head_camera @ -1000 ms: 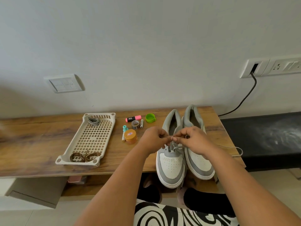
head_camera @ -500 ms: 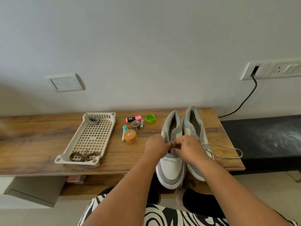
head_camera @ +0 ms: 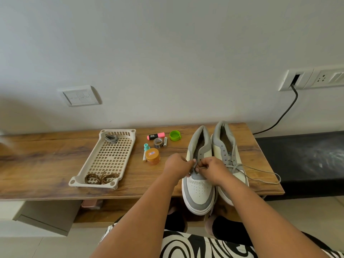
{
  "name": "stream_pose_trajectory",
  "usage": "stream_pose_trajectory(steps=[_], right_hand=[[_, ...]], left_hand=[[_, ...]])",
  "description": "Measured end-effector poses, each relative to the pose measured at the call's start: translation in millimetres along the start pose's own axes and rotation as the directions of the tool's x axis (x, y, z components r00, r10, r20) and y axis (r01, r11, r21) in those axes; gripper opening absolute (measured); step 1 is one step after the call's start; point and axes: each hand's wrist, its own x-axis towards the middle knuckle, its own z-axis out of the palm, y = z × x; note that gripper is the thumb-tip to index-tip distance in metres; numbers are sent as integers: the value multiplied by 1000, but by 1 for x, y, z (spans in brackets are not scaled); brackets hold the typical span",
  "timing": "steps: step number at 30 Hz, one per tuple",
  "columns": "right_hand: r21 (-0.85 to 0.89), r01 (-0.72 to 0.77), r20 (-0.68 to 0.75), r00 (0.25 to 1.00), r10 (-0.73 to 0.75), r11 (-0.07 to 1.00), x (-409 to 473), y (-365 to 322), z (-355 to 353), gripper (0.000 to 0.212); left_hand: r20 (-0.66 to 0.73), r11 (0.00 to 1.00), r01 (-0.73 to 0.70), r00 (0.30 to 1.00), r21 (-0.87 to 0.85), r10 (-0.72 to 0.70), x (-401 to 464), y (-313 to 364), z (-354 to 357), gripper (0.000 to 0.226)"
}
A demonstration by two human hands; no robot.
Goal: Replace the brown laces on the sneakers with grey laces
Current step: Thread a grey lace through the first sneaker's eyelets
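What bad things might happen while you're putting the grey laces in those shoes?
The left sneaker sticks out past the table's front edge, so a hard tug by the left hand or right hand might tip it off. The loose grey lace from the right sneaker trails toward the table's right end and could snag on an arm.

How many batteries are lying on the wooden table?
2. One battery lies beside the tape roll, below the green cap. The other battery lies left of the orange jar. More may be hidden behind other things.
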Motion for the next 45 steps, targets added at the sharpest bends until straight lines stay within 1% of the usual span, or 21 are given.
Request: stream_pose_trajectory(steps=[2,9,11,13,16,22,26,27,29,31,33,34,35,36,37,38,39,40,41,43,45], right_hand=[[77,-32,60,998,27,997,2,3,-3,9],[102,-60,147,988,44,993,9,5,-6,13],[-11,-39,123,992,40,999,9,2,-4,14],[-114,-11,36,999,15,993,4,-2,0,13],[-119,21,-75,997,-30,993,2,-1,4,14],[-74,11,-29,999,-13,997,1,-2,-1,23],[-86,20,-19,1000,-22,996,-1,-3,-1,24],[-85,24,-20,999,-26,996,-2,-3,-1,23],[-90,31,-19,999,-33,995,-2,-2,-1,20],[-97,32,-14,999,-34,995,-1,-2,-1,20],[-114,40,-9,999,-41,993,1,-1,1,19],[-125,41,-8,999,-42,991,2,0,2,19],[-133,42,-8,999,-43,990,3,1,3,18],[-135,41,-9,999,-43,990,4,2,4,18],[-136,44,-10,999,-46,990,5,3,5,18],[-136,46,-10,999,-48,990,5,4,5,17],[-141,51,-13,998,-54,989,5,4,5,16],[-144,53,-17,998,-56,988,5,5,5,15],[-149,59,-23,998,-63,987,5,5,5,15],[-159,74,-34,996,-80,984,5,4,6,13],[-139,74,-22,997,-78,988,5,5,5,9]], left_hand=[[27,996,29,999,-82,-27,2,-2,0,41],[107,941,133,989,-311,-104,1,-8,-4,29],[125,952,134,987,-275,-103,1,-13,-6,23],[123,975,116,988,-191,-94,1,-14,-6,19],[116,987,105,989,-124,-91,0,-11,-5,18],[153,994,88,985,-72,-76,-6,-11,-8,14],[90,998,-48,995,29,46,-12,-12,-34,11],[97,997,-72,992,-39,75,-14,-13,-42,11],[181,930,-72,973,-360,145,-19,-15,-54,6],[285,727,-17,914,-687,290,-26,-15,-67,7],[339,574,55,851,-817,402,-33,-12,-79,15],[355,571,74,846,-817,398,-36,-10,-82,18],[368,626,76,860,-776,352,-35,-9,-80,20],[366,750,47,891,-660,267,-34,-7,-75,22],[337,893,3,927,-451,167,-29,-7,-67,25],[287,983,-34,954,-179,85,-24,-7,-57,29],[248,994,-71,967,77,50,-18,-8,-46,35],[231,959,-107,972,261,46,-15,-9,-37,42],[236,924,-130,971,359,45,-12,-9,-29,47],[269,884,-166,962,437,48,-9,-5,-18,49],[281,862,-198,957,467,68,-6,-2,-13,41]])
